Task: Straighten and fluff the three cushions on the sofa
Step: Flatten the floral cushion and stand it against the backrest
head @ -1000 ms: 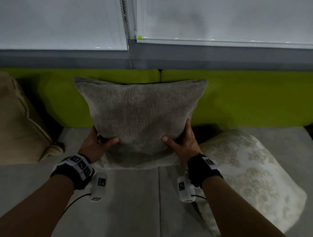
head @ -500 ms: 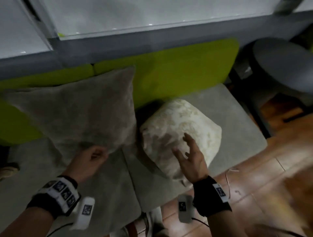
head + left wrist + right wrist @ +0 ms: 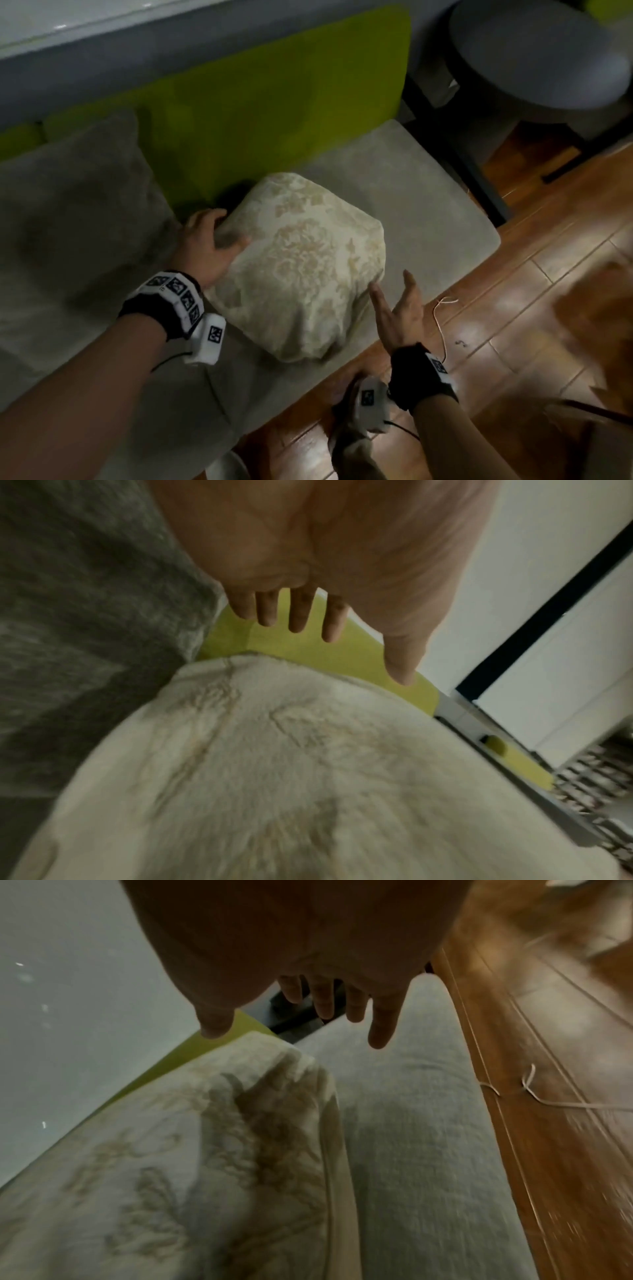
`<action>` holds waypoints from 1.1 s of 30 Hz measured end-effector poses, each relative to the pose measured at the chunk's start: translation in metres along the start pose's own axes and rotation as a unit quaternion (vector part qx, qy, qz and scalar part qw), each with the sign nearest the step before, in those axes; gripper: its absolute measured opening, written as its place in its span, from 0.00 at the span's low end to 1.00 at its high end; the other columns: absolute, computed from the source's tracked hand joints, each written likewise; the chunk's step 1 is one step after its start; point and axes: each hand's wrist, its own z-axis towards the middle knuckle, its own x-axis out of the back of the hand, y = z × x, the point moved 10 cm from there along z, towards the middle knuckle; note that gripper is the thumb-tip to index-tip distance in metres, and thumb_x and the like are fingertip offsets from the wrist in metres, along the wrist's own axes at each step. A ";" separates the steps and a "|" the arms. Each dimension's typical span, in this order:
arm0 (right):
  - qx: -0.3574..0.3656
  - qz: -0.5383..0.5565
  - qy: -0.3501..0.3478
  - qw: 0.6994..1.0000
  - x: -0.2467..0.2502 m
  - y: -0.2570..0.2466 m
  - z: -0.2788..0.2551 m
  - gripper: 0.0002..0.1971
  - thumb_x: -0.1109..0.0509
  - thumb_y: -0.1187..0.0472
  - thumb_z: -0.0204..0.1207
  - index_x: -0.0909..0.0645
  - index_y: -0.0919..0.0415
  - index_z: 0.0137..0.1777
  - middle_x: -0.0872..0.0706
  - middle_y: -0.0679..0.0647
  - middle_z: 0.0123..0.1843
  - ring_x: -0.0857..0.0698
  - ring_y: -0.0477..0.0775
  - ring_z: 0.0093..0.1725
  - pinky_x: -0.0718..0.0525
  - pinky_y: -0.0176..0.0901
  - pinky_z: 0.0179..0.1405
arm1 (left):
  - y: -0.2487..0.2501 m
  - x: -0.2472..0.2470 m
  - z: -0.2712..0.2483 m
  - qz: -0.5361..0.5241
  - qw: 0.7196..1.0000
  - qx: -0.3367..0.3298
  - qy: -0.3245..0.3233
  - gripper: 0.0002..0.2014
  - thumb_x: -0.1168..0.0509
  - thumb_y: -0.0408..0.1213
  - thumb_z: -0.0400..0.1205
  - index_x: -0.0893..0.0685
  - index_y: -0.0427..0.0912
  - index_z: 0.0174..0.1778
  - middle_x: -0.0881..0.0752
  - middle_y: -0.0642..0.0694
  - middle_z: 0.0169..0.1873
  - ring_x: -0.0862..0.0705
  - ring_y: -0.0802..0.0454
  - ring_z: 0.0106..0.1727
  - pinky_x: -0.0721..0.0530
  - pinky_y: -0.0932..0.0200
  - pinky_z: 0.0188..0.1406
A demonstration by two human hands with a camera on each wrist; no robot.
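Note:
A cream floral cushion (image 3: 301, 270) lies slumped on the grey sofa seat (image 3: 431, 212), its back corner near the green backrest (image 3: 274, 89). My left hand (image 3: 219, 233) touches its far left corner, thumb on top, fingers (image 3: 298, 615) straight and spread above the fabric (image 3: 308, 764). Beside the cushion's right front corner my right hand (image 3: 394, 291) hovers open with spread fingers (image 3: 325, 1007), apparently just off the cushion (image 3: 171, 1150). A grey cushion (image 3: 75, 212) leans upright on the backrest at the left. The third cushion is out of view.
The seat's front edge runs diagonally just under my right wrist. Beyond it is wooden floor (image 3: 531, 291) with a thin white cord (image 3: 442, 318). A round grey stool (image 3: 534, 51) on dark legs stands past the sofa's right end. My socked foot (image 3: 352, 445) is below.
Both hands let go of the grey cushion. The left hand crossed to the cream cushion's far left corner. The right hand slid off its top to the right front corner.

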 end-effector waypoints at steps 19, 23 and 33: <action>-0.038 0.223 -0.123 0.966 0.034 -0.042 0.128 0.31 0.31 0.41 0.81 0.32 0.44 0.81 0.18 0.32 0.60 0.15 0.31 0.50 0.17 0.21 0.44 | 0.037 -0.077 -0.003 -0.230 0.955 0.143 -0.121 0.38 0.25 0.67 0.66 0.21 0.56 0.71 0.14 0.56 0.57 0.16 0.49 0.61 0.19 0.55 0.54; -0.007 0.127 -0.182 0.975 0.056 -0.059 0.194 0.39 0.30 0.27 0.73 0.33 0.33 0.83 0.18 0.39 0.72 0.15 0.43 0.64 0.22 0.52 0.74 | 0.062 -0.110 -0.032 -0.353 0.921 0.115 -0.122 0.41 0.18 0.60 0.64 0.22 0.57 0.74 0.13 0.60 0.63 0.14 0.62 0.63 0.15 0.62 0.58; 0.051 0.024 -0.294 0.954 0.027 -0.068 0.277 0.29 0.33 0.37 0.82 0.32 0.36 0.82 0.20 0.28 0.60 0.19 0.30 0.55 0.24 0.15 0.47 | 0.080 -0.155 -0.049 -0.345 0.924 0.162 -0.012 0.43 0.19 0.56 0.69 0.30 0.63 0.80 0.18 0.60 0.70 0.17 0.58 0.67 0.17 0.48 0.67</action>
